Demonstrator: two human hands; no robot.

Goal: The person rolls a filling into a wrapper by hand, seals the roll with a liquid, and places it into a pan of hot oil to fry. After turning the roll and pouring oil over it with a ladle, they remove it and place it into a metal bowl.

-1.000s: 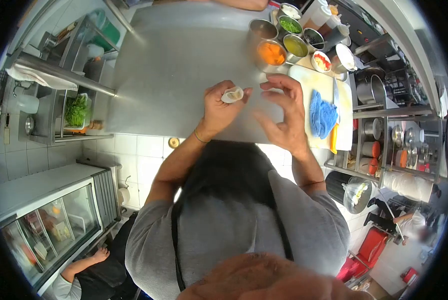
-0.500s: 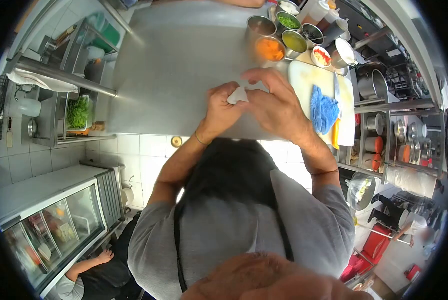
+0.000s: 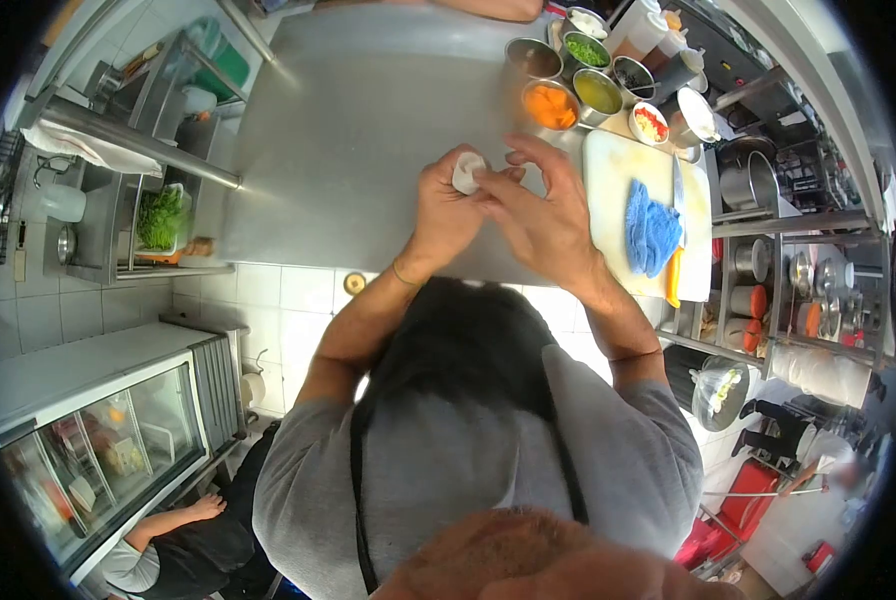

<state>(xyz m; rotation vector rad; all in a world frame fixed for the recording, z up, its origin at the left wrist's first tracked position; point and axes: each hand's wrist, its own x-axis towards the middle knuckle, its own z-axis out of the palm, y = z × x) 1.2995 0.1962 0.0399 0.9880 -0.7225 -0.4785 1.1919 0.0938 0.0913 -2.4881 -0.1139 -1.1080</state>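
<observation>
Over the steel table, my left hand (image 3: 446, 210) is closed around a small white rounded piece (image 3: 467, 172) that looks thin and cup-like, its exact kind not showing. My right hand (image 3: 546, 222) meets it from the right. Its thumb and a fingertip pinch the piece's right edge, while the other fingers are raised and curled. Right of my right hand lies a white cutting board (image 3: 613, 260), with a crumpled blue cloth (image 3: 652, 228), a knife (image 3: 679, 190) and a yellow-orange strip (image 3: 674, 277) on it.
Beyond the board stand metal cups of orange pieces (image 3: 551, 106), chopped greens (image 3: 586, 50) and yellow-green liquid (image 3: 597, 93), plus squeeze bottles (image 3: 644, 35). Another person's forearm (image 3: 493, 8) rests at the table's far edge. A table post (image 3: 148, 145) is on the left.
The white piece has turned in my fingers, from a pointed side to a rounded face. My right hand has shifted slightly left, its fingers closer to the piece.
</observation>
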